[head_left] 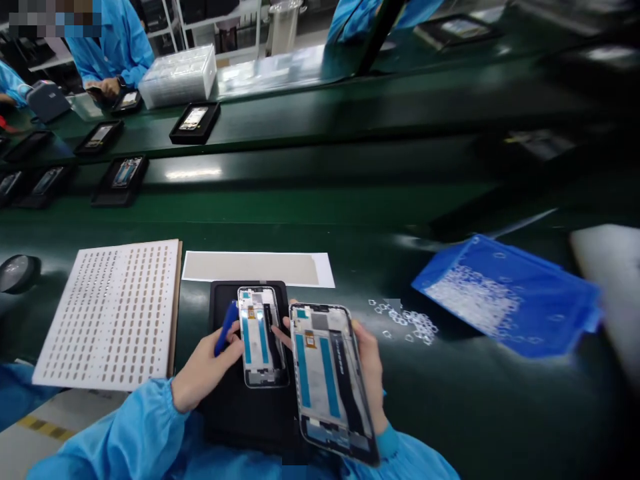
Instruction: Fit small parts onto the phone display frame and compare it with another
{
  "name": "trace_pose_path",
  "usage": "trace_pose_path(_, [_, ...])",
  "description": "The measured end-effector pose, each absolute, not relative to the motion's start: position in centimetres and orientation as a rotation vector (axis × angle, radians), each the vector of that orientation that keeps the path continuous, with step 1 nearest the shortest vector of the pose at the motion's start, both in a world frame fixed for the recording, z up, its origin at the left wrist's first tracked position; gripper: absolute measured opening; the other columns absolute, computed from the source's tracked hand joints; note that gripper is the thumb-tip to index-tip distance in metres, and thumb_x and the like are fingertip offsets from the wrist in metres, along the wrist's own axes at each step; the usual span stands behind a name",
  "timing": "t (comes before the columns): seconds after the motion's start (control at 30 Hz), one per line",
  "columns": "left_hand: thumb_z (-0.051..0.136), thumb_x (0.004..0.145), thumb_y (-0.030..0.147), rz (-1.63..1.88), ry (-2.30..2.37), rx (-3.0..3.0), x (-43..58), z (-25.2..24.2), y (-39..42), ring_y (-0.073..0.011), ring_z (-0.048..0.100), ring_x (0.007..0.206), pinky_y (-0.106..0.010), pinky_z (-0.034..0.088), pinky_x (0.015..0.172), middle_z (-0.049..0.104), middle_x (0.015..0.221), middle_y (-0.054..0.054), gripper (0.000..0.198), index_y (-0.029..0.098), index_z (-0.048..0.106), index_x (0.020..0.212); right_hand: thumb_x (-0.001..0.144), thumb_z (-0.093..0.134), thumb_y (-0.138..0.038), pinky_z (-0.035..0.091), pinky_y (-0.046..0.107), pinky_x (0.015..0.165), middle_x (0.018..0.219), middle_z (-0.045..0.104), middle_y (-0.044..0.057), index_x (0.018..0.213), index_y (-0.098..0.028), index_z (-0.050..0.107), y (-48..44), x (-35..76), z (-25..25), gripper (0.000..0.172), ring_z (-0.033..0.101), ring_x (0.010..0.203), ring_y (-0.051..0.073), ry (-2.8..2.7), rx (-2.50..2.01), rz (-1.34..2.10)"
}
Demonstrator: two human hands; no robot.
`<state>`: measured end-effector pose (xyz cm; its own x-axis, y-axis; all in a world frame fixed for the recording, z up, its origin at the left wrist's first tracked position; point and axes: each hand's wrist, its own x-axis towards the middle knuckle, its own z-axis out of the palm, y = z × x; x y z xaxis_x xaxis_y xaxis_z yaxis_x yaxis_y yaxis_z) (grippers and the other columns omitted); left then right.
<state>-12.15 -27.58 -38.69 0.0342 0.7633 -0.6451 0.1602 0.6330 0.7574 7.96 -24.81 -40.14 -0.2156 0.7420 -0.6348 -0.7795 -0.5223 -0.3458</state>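
Apparently metallic frame (320,373) (oblong) in right hand (370,365)

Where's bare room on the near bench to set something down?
Bare green bench shows nearer than the blue bag and white rings, and between the bag and paper strip. It's crowded around the black tray: left hand, right hand and two phone frames.

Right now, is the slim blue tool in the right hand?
No, the left hand holds the tool; the right hand grips a silver phone frame.
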Motion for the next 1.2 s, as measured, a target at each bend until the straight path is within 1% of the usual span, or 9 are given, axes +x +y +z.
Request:
trace_pose_path(0.07, [0.062,0.083,0.036,0.511,1.532,1.085,-11.7,-39.3,-27.3,-0.0128,0.051,0.072,-0.023,0.041,0.062,0.061,0.093,-0.003,0.037,0.017,0.058,0.115,0.079,0.064,-0.053,0.047,0.047,0.102,0.111,0.070,0.009,0.097,-0.019,0.074,-25.1,8.0,-40.2,0.041,0.062,0.112,0.030,0.040,-0.927,1.882])
trace_pose_path(0.17, [0.063,0.080,0.032,0.471,1.568,1.275,-11.1,-40.0,-27.0,-0.0180,0.057,0.088,-0.027,0.044,0.073,0.062,0.101,-0.004,0.036,0.020,0.051,0.111,0.080,0.063,-0.051,0.047,0.045,0.102,0.114,0.069,0.009,0.098,-0.017,0.074,-25.3,8.1,-40.0,0.040,0.066,0.104,0.027,0.047,-0.883,1.857])
trace_pose_path(0.33, [0.056,0.084,0.030,0.477,1.545,1.240,-10.5,-40.7,-27.0,-0.0158,0.060,0.069,-0.027,0.046,0.066,0.064,0.080,0.001,0.029,0.021,0.044,0.109,0.079,0.064,-0.049,0.052,0.040,0.095,0.104,0.072,0.008,0.094,-0.018,0.075,-25.3,8.4,-39.1,0.036,0.069,0.094,0.024,0.178,-0.931,1.805])
trace_pose_path(0.47, [0.052,0.088,0.031,0.669,1.460,1.117,-10.8,-40.3,-27.5,-0.0179,0.065,0.081,-0.029,0.052,0.076,0.067,0.088,-0.002,0.041,0.021,0.041,0.126,0.072,0.067,-0.054,0.058,0.039,0.080,0.098,0.073,0.010,0.102,-0.017,0.074,-25.2,9.0,-38.4,0.048,0.071,0.084,0.027,0.244,-1.046,1.853])
trace_pose_path(0.53, [0.053,0.089,0.035,0.728,1.457,1.077,-11.1,-39.8,-28.0,-0.0192,0.066,0.084,-0.031,0.053,0.080,0.067,0.088,-0.003,0.048,0.021,0.040,0.134,0.071,0.067,-0.054,0.059,0.039,0.079,0.097,0.073,0.011,0.101,-0.016,0.073,-25.2,9.2,-38.2,0.049,0.071,0.083,0.028,0.230,-1.072,1.802])
trace_pose_path(0.7, [0.056,0.089,0.044,0.740,1.471,1.012,-11.5,-38.8,-29.6,-0.0178,0.063,0.069,-0.029,0.054,0.070,0.065,0.078,-0.003,0.057,0.019,0.041,0.138,0.069,0.067,-0.050,0.058,0.038,0.080,0.098,0.073,0.010,0.102,-0.017,0.074,-25.4,9.6,-38.0,0.047,0.070,0.088,0.030,0.185,-0.988,1.842])
trace_pose_path(0.8, [0.055,0.091,0.045,0.714,1.420,1.015,-11.1,-38.5,-30.3,-0.0166,0.062,0.070,-0.026,0.052,0.068,0.065,0.081,-0.004,0.058,0.018,0.039,0.140,0.071,0.064,-0.054,0.057,0.040,0.080,0.094,0.074,0.008,0.103,-0.019,0.073,-25.6,9.4,-37.9,0.049,0.070,0.088,0.031,0.140,-0.947,1.875])
trace_pose_path(0.93, [0.053,0.092,0.043,0.697,1.391,1.081,-10.8,-38.6,-30.7,-0.0147,0.059,0.069,-0.022,0.049,0.067,0.061,0.073,-0.001,0.057,0.017,0.037,0.141,0.075,0.057,-0.059,0.056,0.044,0.083,0.089,0.074,0.006,0.104,-0.021,0.073,-26.0,8.9,-38.0,0.051,0.069,0.089,0.032,0.115,-0.943,1.816])
trace_pose_path(1.2, [0.053,0.093,0.037,0.692,1.392,1.096,-10.6,-39.0,-30.9,-0.0129,0.055,0.067,-0.022,0.046,0.066,0.059,0.074,0.001,0.054,0.019,0.036,0.141,0.076,0.058,-0.061,0.053,0.046,0.090,0.086,0.074,0.007,0.101,-0.019,0.074,-26.1,9.0,-39.0,0.051,0.068,0.093,0.032,0.035,-0.937,1.743])
